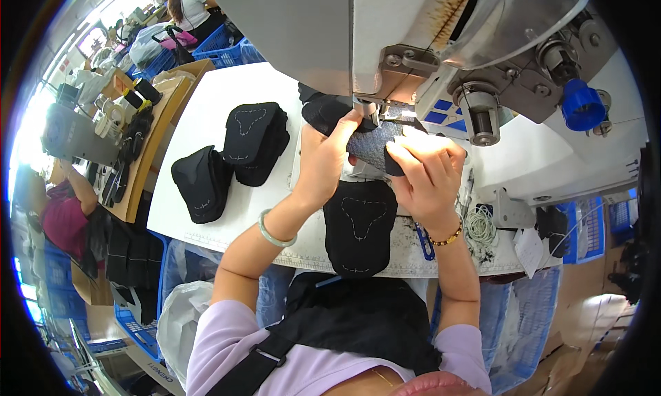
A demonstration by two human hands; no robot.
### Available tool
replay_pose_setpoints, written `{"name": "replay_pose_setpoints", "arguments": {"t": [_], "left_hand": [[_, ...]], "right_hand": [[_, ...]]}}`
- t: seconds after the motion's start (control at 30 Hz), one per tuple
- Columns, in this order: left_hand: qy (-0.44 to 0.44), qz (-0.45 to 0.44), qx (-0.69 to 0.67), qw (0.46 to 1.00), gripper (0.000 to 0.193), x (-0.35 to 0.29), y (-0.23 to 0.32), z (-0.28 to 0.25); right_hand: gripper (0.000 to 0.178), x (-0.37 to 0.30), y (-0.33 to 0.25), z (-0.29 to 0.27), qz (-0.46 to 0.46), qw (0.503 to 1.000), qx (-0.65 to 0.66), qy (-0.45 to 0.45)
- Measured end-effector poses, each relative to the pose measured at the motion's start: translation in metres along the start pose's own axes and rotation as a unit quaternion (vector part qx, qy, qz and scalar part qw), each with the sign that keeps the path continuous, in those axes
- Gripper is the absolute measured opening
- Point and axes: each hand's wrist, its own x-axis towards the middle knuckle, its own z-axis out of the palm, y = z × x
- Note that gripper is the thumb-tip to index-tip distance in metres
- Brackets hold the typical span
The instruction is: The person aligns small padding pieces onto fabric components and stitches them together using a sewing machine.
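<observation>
Under the presser foot of a sewing machine [406, 66] lies a grey and black fabric piece [372, 146]. My left hand [322, 158] grips its left side, with the thumb close to the presser foot [368, 109]. On the right edge, my right hand [430, 172] pinches the same piece between thumb and fingers. Part of the piece is hidden by the machine head and my fingers. Just in front of my hands sits a stack of black fabric pieces [359, 227] with white dashed stitching. Two more black stacks, a larger one [255, 141] and a smaller one [202, 184], rest to the left.
Beneath everything is a white sewing table [182, 131]. Small blue snips [424, 242] and a tangle of pale cord [480, 225] lie right of my right wrist. Blue baskets [527, 320] stand below the table. Two other people [67, 213] [194, 9] are at the left and far left.
</observation>
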Motion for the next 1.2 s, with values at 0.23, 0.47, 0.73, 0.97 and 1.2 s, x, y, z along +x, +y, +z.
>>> {"name": "replay_pose_setpoints", "arguments": {"t": [0.23,0.47,0.73,0.97,1.2], "left_hand": [[0.055,0.057,0.032,0.996,0.016,-0.009,-0.005,0.011],[0.155,0.123,0.039,0.979,0.008,-0.018,-0.018,0.023],[0.03,-0.031,-0.141,0.989,0.027,-0.019,-0.014,-0.017],[-0.056,-0.147,-0.112,0.981,0.023,0.016,-0.005,-0.035],[-0.031,-0.117,-0.135,0.983,0.023,0.007,-0.009,-0.025]], "right_hand": [[0.029,-0.006,0.012,0.005,0.021,0.999,0.021,0.02],[0.038,-0.011,0.022,0.011,0.096,0.992,0.069,0.037],[0.036,-0.016,0.029,0.022,0.191,0.969,0.146,0.063],[0.018,-0.015,0.027,0.024,0.257,0.952,0.154,0.057],[0.033,-0.025,0.024,0.023,0.127,0.98,0.042,0.149]]}}
